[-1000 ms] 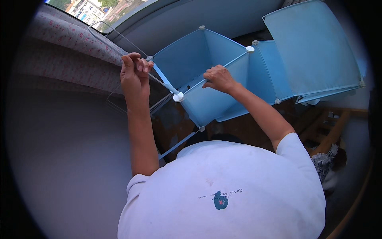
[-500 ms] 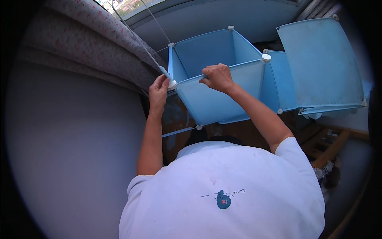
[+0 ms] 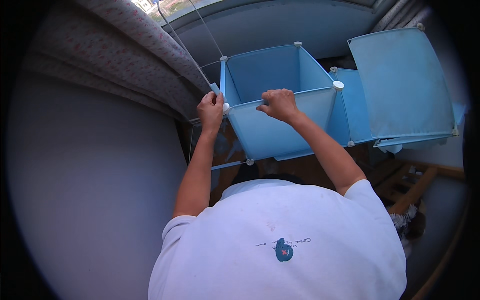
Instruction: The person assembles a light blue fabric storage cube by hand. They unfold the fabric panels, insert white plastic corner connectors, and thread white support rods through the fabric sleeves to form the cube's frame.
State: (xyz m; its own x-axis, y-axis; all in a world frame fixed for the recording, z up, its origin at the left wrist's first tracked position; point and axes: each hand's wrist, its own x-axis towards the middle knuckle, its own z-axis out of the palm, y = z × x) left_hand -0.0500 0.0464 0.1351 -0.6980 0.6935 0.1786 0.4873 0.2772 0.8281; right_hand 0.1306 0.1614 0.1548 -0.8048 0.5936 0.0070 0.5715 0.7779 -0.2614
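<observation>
A blue modular cube shelf (image 3: 280, 125) made of flat panels with white round corner connectors stands in front of me. My left hand (image 3: 211, 109) is closed at its front left corner, fingers pinching a white connector (image 3: 226, 107) and the panel edge there. My right hand (image 3: 278, 104) grips the top edge of the front blue panel, a little to the right. A thin wire frame panel (image 3: 190, 50) rises from the left corner toward the window. More blue panels (image 3: 400, 85) extend to the right.
A patterned curtain (image 3: 125, 60) hangs at the upper left, a plain grey wall (image 3: 85, 190) below it. Wooden furniture (image 3: 415, 185) and a dark floor lie at the lower right. My white shirt fills the lower middle.
My left hand came down from the raised wire frame to the front left corner connector. The view shifted, so the shelf sits more central. My right hand stayed on the front panel's top edge.
</observation>
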